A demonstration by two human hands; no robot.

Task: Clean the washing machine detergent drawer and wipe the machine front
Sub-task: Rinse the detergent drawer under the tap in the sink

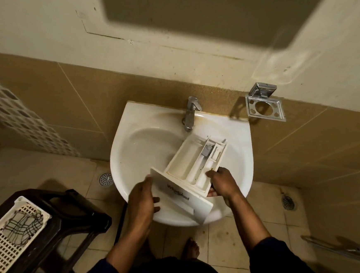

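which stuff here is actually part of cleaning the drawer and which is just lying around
In use:
detergent drawer, held over the basin
left hand on its front panel
right hand on its side
sink
tap, no water visibly running

Lying about:
perforated basket on dark stool
chrome wall holder
floor drain

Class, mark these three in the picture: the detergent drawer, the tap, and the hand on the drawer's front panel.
detergent drawer [181, 161], head view, floor of its widest compartment.
tap [190, 112], head view, chrome body.
left hand [142, 200], head view, back of the hand.
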